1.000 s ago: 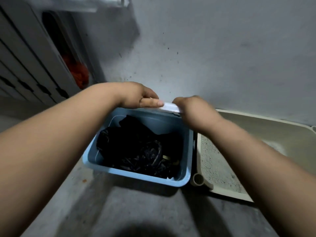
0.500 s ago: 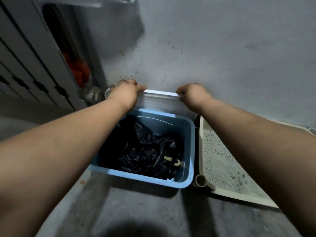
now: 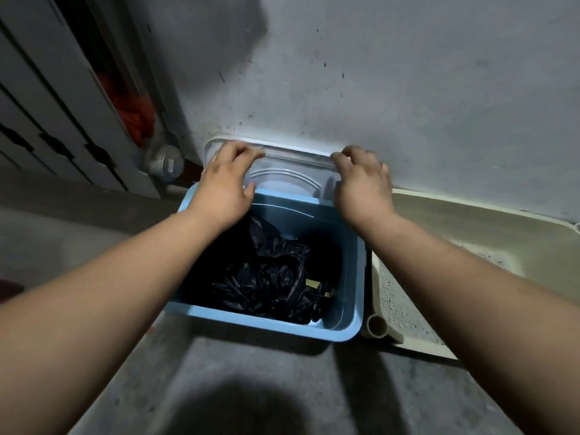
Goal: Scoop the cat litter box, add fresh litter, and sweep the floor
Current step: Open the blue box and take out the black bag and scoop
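Observation:
A blue bin point(image 3: 329, 329) stands on the floor, lined with a crumpled black bag point(image 3: 266, 277). Its pale lid point(image 3: 285, 178) leans upright against the wall behind the bin. My left hand point(image 3: 224, 186) grips the lid's left side, fingers curled over the top edge. My right hand point(image 3: 361, 180) grips the lid's right side the same way. To the right, touching the bin, sits the beige litter box point(image 3: 417, 343) with grey litter point(image 3: 395, 309) in it; my right forearm covers part of it.
A grey wall point(image 3: 408, 89) runs close behind the bin and box. At left a grey slatted cabinet point(image 3: 47, 120) stands with red cloth point(image 3: 138, 117) in a gap and a metal pipe fitting point(image 3: 166, 163) at its foot. Concrete floor point(image 3: 251, 387) lies in front.
Both hands have lifted the lid off the bin's rear rim and tipped it back upright against the wall. The bin's inside shows more fully now.

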A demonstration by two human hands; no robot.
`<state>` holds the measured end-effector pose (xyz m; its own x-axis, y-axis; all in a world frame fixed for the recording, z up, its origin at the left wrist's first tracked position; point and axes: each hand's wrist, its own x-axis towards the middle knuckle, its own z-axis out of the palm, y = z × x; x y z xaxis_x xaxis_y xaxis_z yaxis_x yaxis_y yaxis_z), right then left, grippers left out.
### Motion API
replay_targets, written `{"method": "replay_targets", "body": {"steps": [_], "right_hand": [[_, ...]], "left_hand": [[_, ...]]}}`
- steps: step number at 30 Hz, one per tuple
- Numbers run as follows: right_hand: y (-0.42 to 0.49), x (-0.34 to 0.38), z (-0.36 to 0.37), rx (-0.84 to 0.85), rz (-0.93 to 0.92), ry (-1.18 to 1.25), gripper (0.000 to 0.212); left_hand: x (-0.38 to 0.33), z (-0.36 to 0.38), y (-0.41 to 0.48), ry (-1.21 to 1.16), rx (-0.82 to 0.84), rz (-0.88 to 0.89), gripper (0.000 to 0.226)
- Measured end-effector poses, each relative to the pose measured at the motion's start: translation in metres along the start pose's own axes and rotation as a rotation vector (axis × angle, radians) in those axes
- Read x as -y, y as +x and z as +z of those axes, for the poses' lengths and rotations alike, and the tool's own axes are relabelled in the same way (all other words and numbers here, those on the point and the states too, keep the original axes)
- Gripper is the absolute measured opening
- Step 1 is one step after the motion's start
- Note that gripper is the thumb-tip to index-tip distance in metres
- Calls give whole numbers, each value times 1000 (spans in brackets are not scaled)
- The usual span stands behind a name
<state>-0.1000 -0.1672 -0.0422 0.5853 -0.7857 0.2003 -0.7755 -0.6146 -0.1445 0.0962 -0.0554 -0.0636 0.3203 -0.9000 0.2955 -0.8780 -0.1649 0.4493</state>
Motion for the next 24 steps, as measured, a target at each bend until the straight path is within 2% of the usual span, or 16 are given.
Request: {"method": "replay_targets", "body": {"steps": [2,5,8,11,13,14,16,17,20,24], "right_hand": [[-18,13,7,-26,-66,74,42],[-42,37,24,222,-45,156,43],[-59,56,45,476,68,172,73],[-71,67,64,683,200,205,97],[-77,70,75,778,293,256,91],[-79,71,79,792,317,285,78],[-79,68,79,735,345,348,47],[-78,66,75,679,369,385,39],[-72,54,52,496,517,588,39],[-68,41,33,312,813,974,40]], "left_hand": [[8,3,-23,-33,62,-74,47],[21,12,-50,-1,237,-253,52],[30,24,-71,72,493,-478,88],[35,32,-81,152,705,-579,114],[36,37,-84,178,792,-606,116],[37,38,-85,190,811,-590,111],[39,37,-87,198,762,-526,83],[39,34,-86,175,701,-507,66],[31,20,-77,72,517,-501,39],[11,4,-59,-164,335,-518,34]]}}
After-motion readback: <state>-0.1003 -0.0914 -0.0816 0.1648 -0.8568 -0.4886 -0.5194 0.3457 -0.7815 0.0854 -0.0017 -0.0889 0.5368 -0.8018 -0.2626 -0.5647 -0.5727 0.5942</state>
